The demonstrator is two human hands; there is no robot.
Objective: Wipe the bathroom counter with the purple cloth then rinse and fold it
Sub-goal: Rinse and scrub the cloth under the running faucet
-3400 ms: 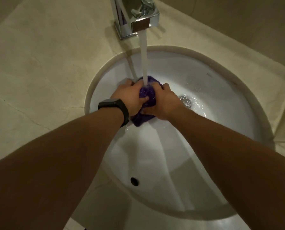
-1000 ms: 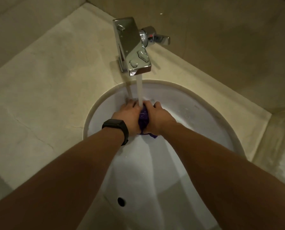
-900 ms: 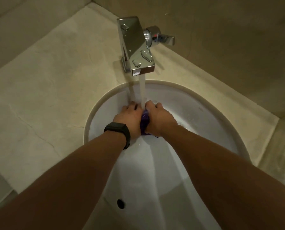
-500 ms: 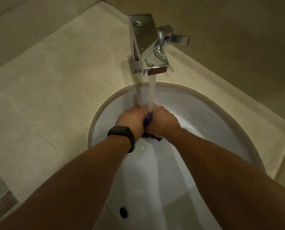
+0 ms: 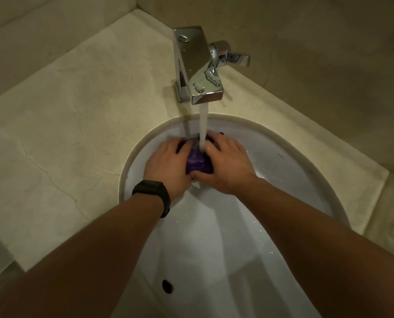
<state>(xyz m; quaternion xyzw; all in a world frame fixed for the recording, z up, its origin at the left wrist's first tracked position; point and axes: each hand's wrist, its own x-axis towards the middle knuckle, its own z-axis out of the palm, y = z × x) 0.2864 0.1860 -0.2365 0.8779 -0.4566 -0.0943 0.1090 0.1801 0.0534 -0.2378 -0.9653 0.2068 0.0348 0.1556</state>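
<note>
Single head cam, looking steeply down into the sink (image 5: 283,177), facing the faucet (image 5: 196,65) and back wall (image 5: 317,37). Sitting close: forearms (image 5: 99,244) filling the lower frame, desk (image 5: 77,134) spreading out to the left.

A chrome tap (image 5: 198,65) stands upright, its lever (image 5: 236,59) sticking out to its right. Water (image 5: 203,125) runs straight down from the tap's spout into the white basin (image 5: 283,180) in front of it. The basin's overflow hole (image 5: 167,286) sits on the side farthest from the tap.
</note>
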